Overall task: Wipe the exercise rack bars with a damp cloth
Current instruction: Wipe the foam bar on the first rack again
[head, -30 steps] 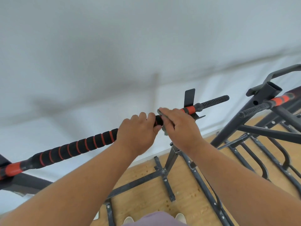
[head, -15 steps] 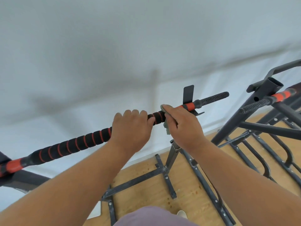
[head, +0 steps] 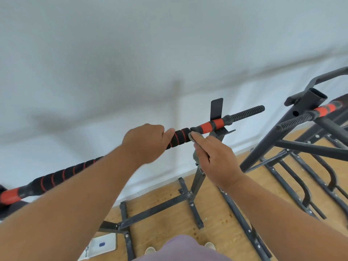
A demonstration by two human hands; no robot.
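A long padded bar (head: pixel 178 137), black foam with red rings, runs from the lower left of the frame up to the middle right, where its ribbed end pokes past a dark metal upright bracket (head: pixel 217 108). The left hand (head: pixel 146 143) is curled over the bar near the centre of the frame, grasping the foam. Just to its right, the right hand (head: pixel 214 159) pinches a small grey-green cloth (head: pixel 195 157) against the bar beside an orange band; a bit of cloth hangs below the fingers. The rack's dark steel legs (head: pixel 156 210) spread over the wooden floor (head: pixel 216 219) at lower centre. A second rack (head: pixel 301 129) stands at the right edge. A white wall (head: pixel 131 53) fills the upper frame, and a small white tray (head: pixel 102 243) lies at the bottom.
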